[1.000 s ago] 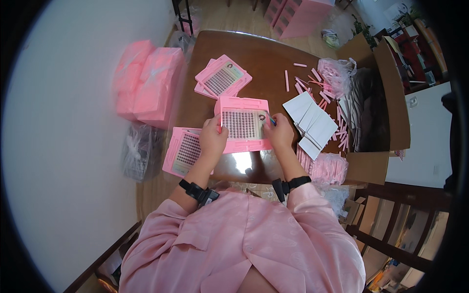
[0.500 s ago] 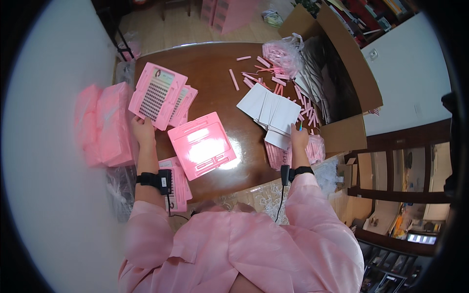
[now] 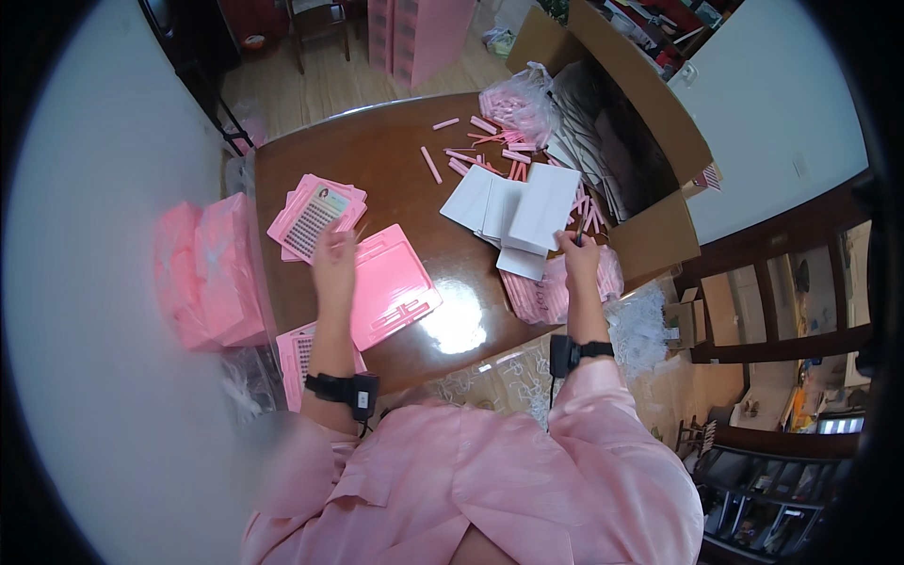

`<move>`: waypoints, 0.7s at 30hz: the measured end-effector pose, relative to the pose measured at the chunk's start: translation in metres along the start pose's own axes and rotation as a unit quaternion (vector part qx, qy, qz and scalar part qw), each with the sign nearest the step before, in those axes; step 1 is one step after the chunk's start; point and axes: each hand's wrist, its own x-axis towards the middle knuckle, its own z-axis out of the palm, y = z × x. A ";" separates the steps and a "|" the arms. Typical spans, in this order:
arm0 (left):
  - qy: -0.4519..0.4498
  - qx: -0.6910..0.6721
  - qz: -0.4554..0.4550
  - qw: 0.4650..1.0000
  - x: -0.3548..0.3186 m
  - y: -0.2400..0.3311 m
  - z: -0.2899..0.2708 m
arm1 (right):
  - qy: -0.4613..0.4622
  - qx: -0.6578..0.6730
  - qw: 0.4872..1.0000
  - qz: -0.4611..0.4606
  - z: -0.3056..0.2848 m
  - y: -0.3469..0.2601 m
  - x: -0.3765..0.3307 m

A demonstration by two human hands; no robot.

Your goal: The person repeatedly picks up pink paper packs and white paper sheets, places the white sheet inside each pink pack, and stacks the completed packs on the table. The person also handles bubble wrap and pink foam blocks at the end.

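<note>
1. Pinching the near right corner of a white card point(image 3: 545, 201), the right hand point(image 3: 580, 260) has its fingers closed there, above the white stack point(image 3: 467, 200) near the tabletop point(image 3: 377, 141)'s right edge.
2. A light, flat grip should avoid creasing; the slim dark tool point(image 3: 578, 232) in that hand is best angled clear.
3. Blurred, the left hand point(image 3: 334, 264) is by the pink trays point(image 3: 314, 218) toward the left edge; its finger opening cannot be told.

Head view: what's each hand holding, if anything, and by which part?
The right hand appears to pinch a white card by its near right corner, plus a slim dark tool, part unclear. The left hand is blurred; its hold cannot be told.
</note>
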 end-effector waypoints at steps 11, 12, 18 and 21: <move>-0.422 -0.523 -0.116 0.731 -0.116 0.068 0.142 | -0.389 0.222 0.869 0.211 -0.069 -0.011 -0.157; -0.453 -0.530 -0.090 0.711 -0.126 0.070 0.148 | -0.392 0.204 0.877 0.187 -0.077 -0.003 -0.161; -0.473 -0.464 -0.109 0.741 -0.184 0.068 0.169 | -0.124 -0.096 0.975 -0.160 -0.128 0.016 -0.170; -0.499 -0.418 -0.135 0.747 -0.219 0.063 0.177 | -0.135 -0.160 0.946 -0.249 -0.147 0.004 -0.175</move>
